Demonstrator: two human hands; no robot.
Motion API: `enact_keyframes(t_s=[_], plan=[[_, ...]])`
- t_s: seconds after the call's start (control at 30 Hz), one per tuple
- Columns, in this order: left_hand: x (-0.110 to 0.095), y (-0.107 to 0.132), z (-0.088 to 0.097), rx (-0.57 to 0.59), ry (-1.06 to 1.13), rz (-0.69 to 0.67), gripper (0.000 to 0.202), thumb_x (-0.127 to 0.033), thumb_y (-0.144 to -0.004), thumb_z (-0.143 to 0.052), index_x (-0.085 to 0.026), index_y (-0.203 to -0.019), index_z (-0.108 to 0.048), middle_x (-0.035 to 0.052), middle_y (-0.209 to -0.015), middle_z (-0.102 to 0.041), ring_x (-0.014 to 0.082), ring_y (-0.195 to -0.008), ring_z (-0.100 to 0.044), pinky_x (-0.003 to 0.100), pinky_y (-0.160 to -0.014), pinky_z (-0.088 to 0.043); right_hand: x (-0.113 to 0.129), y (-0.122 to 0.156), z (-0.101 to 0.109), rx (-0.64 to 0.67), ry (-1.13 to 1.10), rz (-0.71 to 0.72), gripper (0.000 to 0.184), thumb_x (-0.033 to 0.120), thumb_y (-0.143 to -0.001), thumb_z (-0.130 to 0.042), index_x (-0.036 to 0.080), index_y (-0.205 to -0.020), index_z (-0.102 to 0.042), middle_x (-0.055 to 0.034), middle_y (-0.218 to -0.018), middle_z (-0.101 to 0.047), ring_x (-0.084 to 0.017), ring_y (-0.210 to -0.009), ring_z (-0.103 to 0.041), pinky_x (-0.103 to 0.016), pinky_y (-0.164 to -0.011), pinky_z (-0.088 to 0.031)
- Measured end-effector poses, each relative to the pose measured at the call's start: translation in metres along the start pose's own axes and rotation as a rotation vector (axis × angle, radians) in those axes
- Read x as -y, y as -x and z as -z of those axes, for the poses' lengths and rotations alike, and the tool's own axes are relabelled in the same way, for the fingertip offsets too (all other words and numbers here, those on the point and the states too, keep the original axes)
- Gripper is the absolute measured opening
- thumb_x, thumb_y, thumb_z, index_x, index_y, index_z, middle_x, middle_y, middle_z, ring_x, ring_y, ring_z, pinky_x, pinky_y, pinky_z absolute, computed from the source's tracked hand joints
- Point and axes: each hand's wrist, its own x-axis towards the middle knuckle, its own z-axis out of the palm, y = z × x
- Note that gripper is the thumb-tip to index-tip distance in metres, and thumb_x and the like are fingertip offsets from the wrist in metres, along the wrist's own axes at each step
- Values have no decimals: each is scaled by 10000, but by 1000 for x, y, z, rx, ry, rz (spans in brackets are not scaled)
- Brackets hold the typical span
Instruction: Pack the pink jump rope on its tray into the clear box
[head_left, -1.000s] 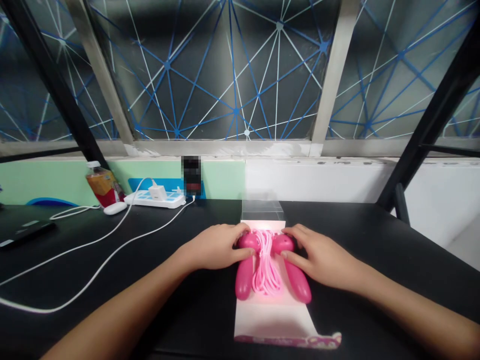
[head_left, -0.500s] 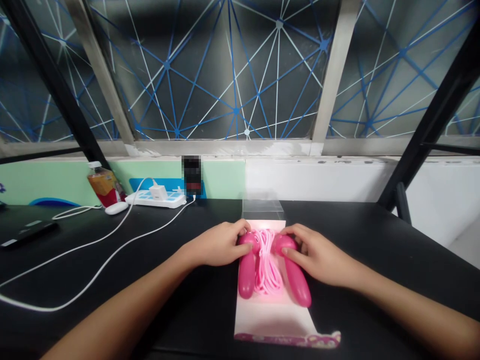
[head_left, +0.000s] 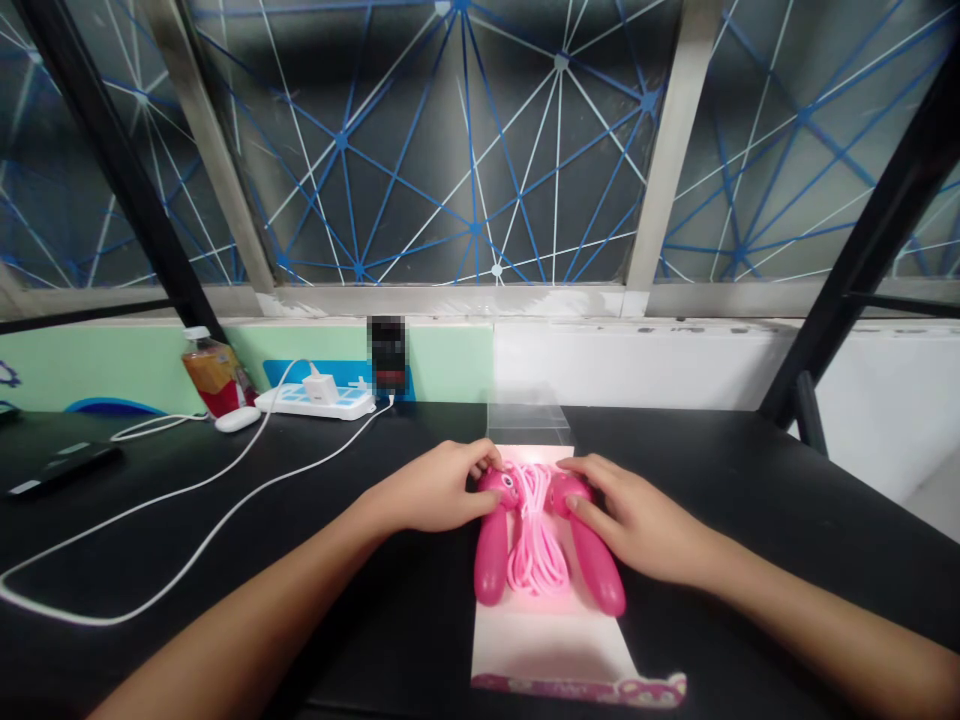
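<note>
A pink jump rope lies on a pale pink card with a printed, cut-out strip at its near edge. Its coiled light pink cord sits between two darker pink handles. My left hand grips the top of the left handle, fingers curled behind it and thumb across the front; an eye-like mark shows there. Around the top of the right handle, my right hand is closed with its thumb in front. Both handles slant slightly outward toward me. Clear plastic packaging extends beyond the card's far end.
A white power strip with a plug and cables stands at the back left. Near it are a pouch drink, a white mouse-shaped object and a blurred-out device. A dark flat object lies far left on the black table.
The left handle has turned slightly, so its eye-like mark shows more clearly. Both hands stay at the handle tops. The whole view has shifted a little.
</note>
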Motion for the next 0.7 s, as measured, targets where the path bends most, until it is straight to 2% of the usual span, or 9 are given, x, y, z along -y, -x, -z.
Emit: enact_keyframes(t_s=[0.1, 0.23, 0.5, 0.7], plan=[[1, -1, -1, 5, 11, 10, 193, -326, -848, -617, -212, -998, -576, 19, -896, -685, 178, -798, -633, 260, -674, -444, 0, 0, 1, 30, 51, 9, 316, 352, -992, -433, 253, -1271, -543, -81, -1114, -616, -224, -963, -627, -410, -870, -503], [0, -1, -1, 14, 3, 11, 200, -331, -850, -615, -210, -1003, -570, 26, -899, -685, 182, -798, -634, 257, -655, -445, -2, 1, 1, 27, 65, 3, 272, 351, -977, -463, 234, -1205, -555, -83, -1102, -621, -220, -929, -630, -401, -843, -502], [4, 3, 0, 23, -24, 21, 221, -361, -852, -600, -210, -1010, -572, 40, -894, -686, 198, -798, -637, 275, -659, -454, -5, -1, 1, 48, 162, -30, 335, 415, -960, -485, 199, -1212, -531, -80, -948, -687, -231, -797, -651, -349, -663, -487], [6, 4, 0, 29, -11, 22, 223, -355, -845, -601, -214, -1016, -572, 37, -888, -687, 201, -799, -640, 275, -665, -456, -7, 0, 0, 75, 119, 28, 328, 347, -1003, -395, 189, -1279, -473, -132, -1107, -677, -253, -921, -668, -399, -787, -520]])
